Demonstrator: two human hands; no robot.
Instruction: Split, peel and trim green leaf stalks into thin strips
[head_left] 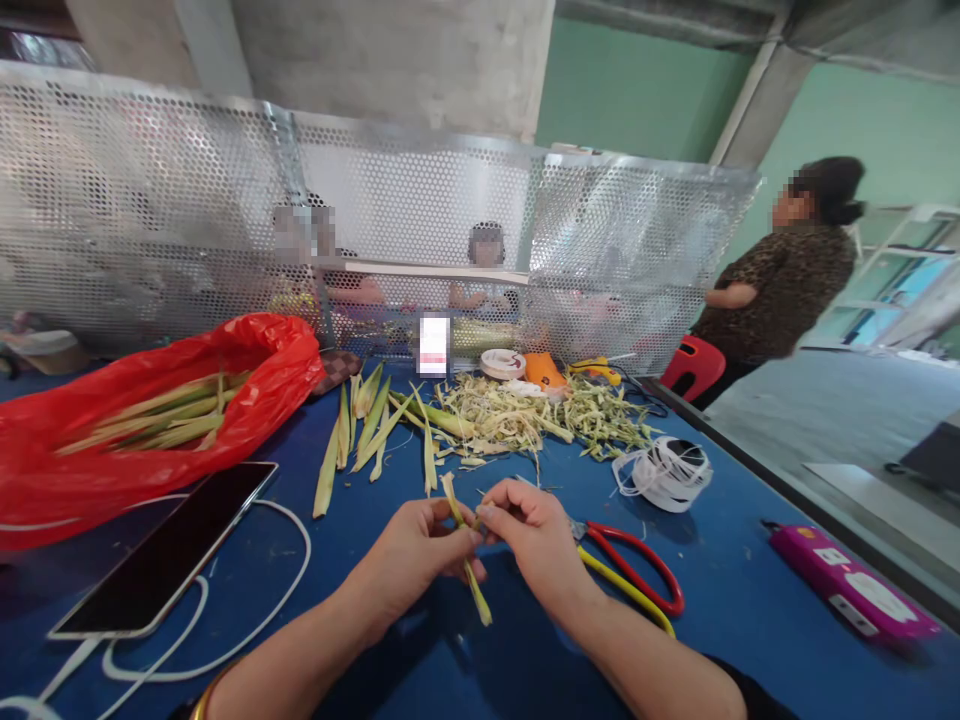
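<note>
My left hand point(420, 550) is closed around a narrow, folded strip of corn husk point(478, 597), pale yellow-green, which sticks out above and below the fingers. Close beside it, my right hand point(536, 535) pinches a thin bit of husk between thumb and forefinger, and the fingertips of both hands nearly meet. Scissors with one red and one yellow handle point(637, 560) lie just right of my right forearm, their blades partly hidden behind my hand. Ahead of my hands, several loose corn husks point(375, 420) are spread on the blue table point(720, 640).
A red plastic bag point(285, 350) of husks and a tablet point(169, 555) with a white cable lie left. Shredded husk point(525, 415), a tape roll point(502, 364) and a white ribbon roll point(667, 475) lie ahead. At right are a purple box point(851, 580) and a standing person point(787, 270).
</note>
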